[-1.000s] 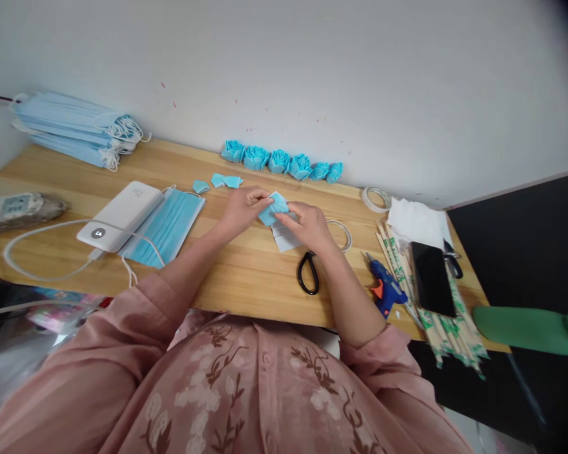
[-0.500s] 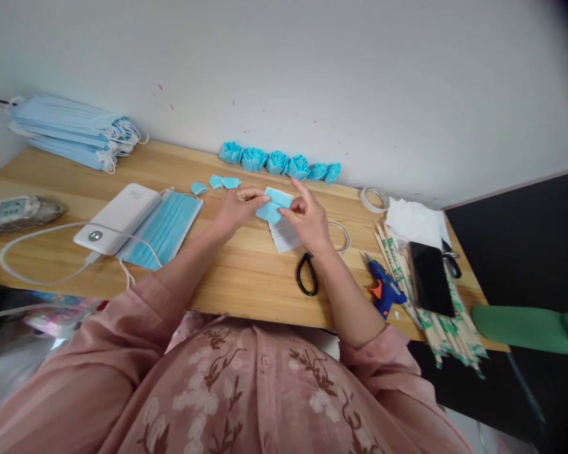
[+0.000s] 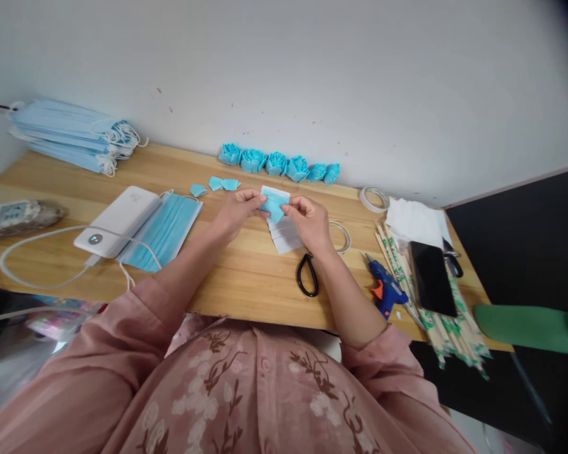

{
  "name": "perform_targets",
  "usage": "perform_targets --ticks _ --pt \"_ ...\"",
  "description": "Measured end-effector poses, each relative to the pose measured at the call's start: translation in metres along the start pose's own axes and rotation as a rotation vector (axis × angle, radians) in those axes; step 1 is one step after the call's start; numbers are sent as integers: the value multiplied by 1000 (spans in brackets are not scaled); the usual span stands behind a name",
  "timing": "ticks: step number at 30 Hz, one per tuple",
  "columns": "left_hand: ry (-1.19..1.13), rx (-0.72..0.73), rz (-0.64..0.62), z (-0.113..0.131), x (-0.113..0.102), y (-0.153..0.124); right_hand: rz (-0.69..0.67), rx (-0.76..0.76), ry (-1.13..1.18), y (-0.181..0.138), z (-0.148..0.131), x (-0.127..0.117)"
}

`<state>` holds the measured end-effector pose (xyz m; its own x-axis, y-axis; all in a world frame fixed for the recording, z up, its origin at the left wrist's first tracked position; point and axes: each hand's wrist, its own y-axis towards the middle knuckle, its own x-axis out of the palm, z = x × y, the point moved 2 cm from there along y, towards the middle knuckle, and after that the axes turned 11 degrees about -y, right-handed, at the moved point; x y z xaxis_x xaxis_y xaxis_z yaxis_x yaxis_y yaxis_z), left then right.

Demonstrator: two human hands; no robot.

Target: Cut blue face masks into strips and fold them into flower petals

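Note:
A small light-blue piece of mask fabric (image 3: pixel 275 207) is pinched between my two hands above the middle of the table. My left hand (image 3: pixel 239 211) grips its left edge with thumb and fingers. At its right edge, the thumb and fingers of my right hand (image 3: pixel 308 221) are closed on it. Beneath the hands lie white pieces (image 3: pixel 284 236). A black scissor handle (image 3: pixel 307 275) shows below my right wrist; the blades are hidden. Several small folded blue pieces (image 3: pixel 223 183) lie left of and beyond my left hand.
Several blue fabric roses (image 3: pixel 277 163) line the wall. At left are a mask stack (image 3: pixel 71 132), a power bank (image 3: pixel 118 217) with cable and a pleated mask (image 3: pixel 163 230). At right are tape rolls (image 3: pixel 373 199), a glue gun (image 3: pixel 384 287), wrapped chopsticks (image 3: pixel 447 334) and a phone (image 3: pixel 432 277).
The blue piece's lower part now narrows to a point, its sides folded inward. My right index finger, raised before, has come down onto the piece.

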<state>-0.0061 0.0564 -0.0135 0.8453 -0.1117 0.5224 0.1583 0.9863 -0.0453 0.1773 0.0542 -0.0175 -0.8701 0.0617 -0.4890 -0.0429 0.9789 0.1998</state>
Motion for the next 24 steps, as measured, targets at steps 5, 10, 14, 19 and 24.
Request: perform_targets --ticks 5,10,14,19,24 --pt "-132 3 43 -2 -1 0 -30 83 241 -1 -2 1" --pt "-173 -35 31 -9 3 -2 -79 36 196 -4 -5 6" --pt "-208 -81 -27 -17 6 -3 22 -31 32 -6 -7 8" --pt "-254 -113 -43 -25 9 -3 166 -68 -94 -9 -10 7" --pt "-316 -152 -43 -27 16 -6 274 -109 -138 -13 -12 6"
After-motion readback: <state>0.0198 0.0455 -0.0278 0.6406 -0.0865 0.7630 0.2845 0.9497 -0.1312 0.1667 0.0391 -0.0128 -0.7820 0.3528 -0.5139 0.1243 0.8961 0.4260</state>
